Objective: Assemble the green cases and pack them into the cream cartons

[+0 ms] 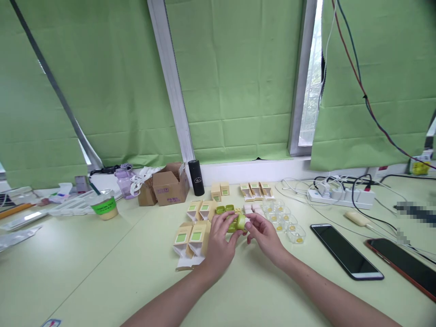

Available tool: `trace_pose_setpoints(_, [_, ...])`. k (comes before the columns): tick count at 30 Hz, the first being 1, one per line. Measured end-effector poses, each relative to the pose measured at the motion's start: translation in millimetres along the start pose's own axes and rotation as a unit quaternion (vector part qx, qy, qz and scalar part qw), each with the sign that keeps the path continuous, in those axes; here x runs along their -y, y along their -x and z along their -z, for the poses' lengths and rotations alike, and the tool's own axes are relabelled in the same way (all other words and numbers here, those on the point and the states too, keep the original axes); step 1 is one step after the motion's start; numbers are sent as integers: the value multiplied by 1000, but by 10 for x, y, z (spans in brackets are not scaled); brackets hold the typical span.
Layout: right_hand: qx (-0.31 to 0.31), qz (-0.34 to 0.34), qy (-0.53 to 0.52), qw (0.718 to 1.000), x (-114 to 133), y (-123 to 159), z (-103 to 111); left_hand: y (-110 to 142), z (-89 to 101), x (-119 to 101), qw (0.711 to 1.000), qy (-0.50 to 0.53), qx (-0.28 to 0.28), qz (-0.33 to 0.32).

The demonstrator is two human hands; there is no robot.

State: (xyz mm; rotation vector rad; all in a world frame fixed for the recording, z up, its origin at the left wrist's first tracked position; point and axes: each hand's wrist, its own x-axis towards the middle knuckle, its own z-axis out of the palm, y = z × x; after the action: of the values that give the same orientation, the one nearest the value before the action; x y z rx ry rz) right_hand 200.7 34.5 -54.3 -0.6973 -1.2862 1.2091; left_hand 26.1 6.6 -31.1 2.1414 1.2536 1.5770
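My left hand [222,243] is closed round a small olive-green case [241,221], held above the middle of the table. The fingers of my right hand [265,234] are pinched at the case's right side on a small white piece [247,220], partly hidden by the fingertips. Just behind my hands sit more small green cases [225,209] and several white pieces [252,208]. Left of my left hand stand cream cardboard boxes [199,236] with green squares and flaps open. To the right of my right hand lie several clear plastic cups [279,217] with yellow centres.
More cream boxes [256,191] stand toward the back, near a black bottle [195,177] and a brown carton [170,185]. At left is a drink cup [104,206]. Two phones [345,250] and a power strip [340,197] with tangled cables occupy the right.
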Motion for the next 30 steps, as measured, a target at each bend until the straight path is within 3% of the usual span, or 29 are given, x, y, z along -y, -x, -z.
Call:
trace_pose_setpoints(5, [-10,-3,-11,1000,-2,16,-39,62,-31,2,1000,1,6,-21])
trace_pose_setpoints(12, [3,-28,-33,999,8,44,-79,103,-60,28,999,-6,50,8])
trace_pose_setpoints(18, [17,3,14,1000,61,65,-51,95,-65,25,989,99,62,92])
trace_pose_setpoints(23, [-8,101,161,982,64,82,16,31,-107,33,942,274,66,184])
trace_pose_setpoints(27, [24,225,290,930,48,100,51,-13,-113,34,929,307,71,194])
trace_pose_setpoints(30, [45,264,330,905,32,100,64,-10,-112,28,928,310,81,192])
